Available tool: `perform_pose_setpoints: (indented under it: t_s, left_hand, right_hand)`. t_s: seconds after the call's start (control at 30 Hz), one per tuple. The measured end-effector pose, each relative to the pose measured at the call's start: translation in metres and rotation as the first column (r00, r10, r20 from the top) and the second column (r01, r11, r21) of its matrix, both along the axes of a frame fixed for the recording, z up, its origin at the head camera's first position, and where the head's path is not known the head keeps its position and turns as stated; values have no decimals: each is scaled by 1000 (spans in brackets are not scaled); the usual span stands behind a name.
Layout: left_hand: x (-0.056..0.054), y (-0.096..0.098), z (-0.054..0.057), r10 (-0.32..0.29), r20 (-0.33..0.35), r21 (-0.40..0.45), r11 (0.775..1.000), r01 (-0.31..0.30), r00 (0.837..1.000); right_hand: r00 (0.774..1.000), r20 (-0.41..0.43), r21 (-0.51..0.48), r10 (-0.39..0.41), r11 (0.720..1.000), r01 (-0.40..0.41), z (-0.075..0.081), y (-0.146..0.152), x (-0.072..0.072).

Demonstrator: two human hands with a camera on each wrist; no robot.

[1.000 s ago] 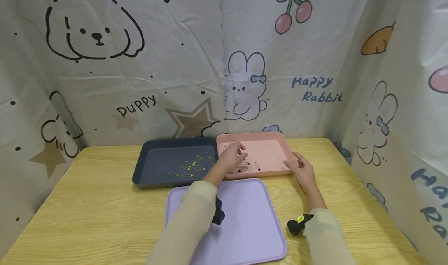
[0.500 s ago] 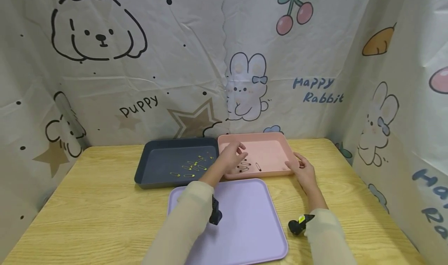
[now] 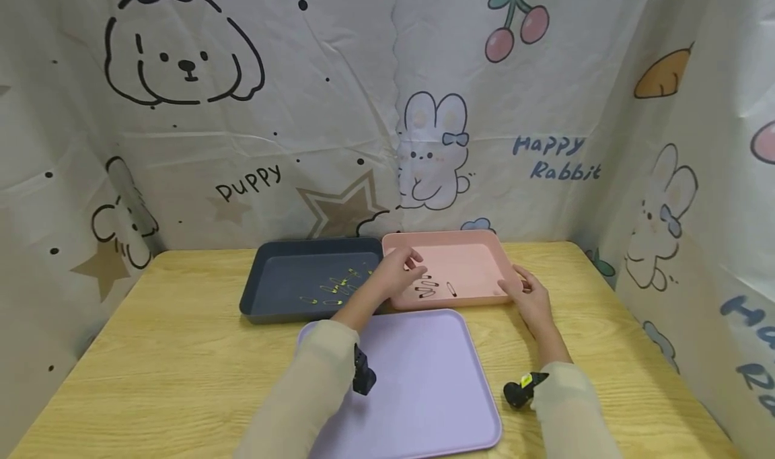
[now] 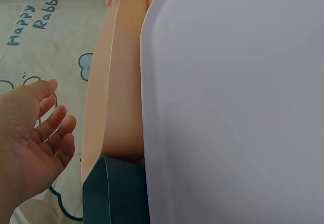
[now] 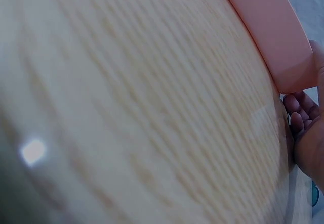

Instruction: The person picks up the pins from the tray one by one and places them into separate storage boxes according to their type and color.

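My left hand point(image 3: 395, 272) hovers over the left end of the pink tray point(image 3: 469, 265), its fingers loosely bent. In the left wrist view nothing lies between the thumb and fingers of that left hand point(image 4: 33, 138). Several dark-tipped safety pins point(image 3: 427, 284) lie in the pink tray beneath and beside the hand, which hides part of that end. My right hand point(image 3: 534, 304) grips the tray's front right corner. In the right wrist view, the thumb is on the pink wall point(image 5: 283, 37) and curled fingers point(image 5: 298, 107) are at its lower corner.
A dark blue-grey tray point(image 3: 284, 280) with several yellow-tipped safety pins point(image 3: 336, 286) adjoins the pink one on the left. In front lies a flat lilac tray point(image 3: 424, 378), partly under my left forearm. A printed cloth point(image 3: 339, 109) hangs behind the wooden table point(image 3: 151, 351).
My left hand has drifted slightly left over the pink tray, baring more of the dark-tipped pins. My right hand keeps its grip on the corner. The head view has shifted a little.
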State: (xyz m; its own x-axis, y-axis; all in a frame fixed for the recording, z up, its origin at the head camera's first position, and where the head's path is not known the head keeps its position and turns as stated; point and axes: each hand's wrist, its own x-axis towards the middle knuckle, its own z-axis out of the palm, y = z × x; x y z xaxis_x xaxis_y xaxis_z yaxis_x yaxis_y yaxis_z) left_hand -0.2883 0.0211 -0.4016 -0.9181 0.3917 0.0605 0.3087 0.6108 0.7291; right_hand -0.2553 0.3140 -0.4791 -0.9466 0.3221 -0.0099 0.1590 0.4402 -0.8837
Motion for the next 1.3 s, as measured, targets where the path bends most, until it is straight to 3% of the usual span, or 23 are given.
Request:
perform_pose_setpoints:
  t_s: [0.23, 0.53, 0.87, 1.13, 1.23, 1.3]
  left_hand:
    - [2, -8, -1, -14, 0, 0, 1000, 14, 1000]
    - [12, -37, 11, -5, 13, -1, 1000, 5, 1000]
    - [19, -72, 19, 74, 12, -20, 997, -74, 997]
    - [29, -120, 21, 113, -62, -66, 991, -117, 992]
    - [35, -142, 23, 142, -100, -110, 982, -153, 985]
    - [38, -158, 24, 160, -145, -146, 973, -181, 976]
  right_hand:
    - [999, 34, 26, -6, 1000, 5, 2, 3, 3]
    - [1000, 14, 12, 22, 1000, -23, 0, 1, 1]
    - [999, 31, 33, 14, 999, -15, 5, 3, 3]
    - [1000, -22, -34, -11, 999, 10, 16, 11, 7]
    - [999, -30, 33, 15, 999, -14, 26, 13, 8]
    - [997, -51, 130, 53, 991, -46, 37, 13, 8]
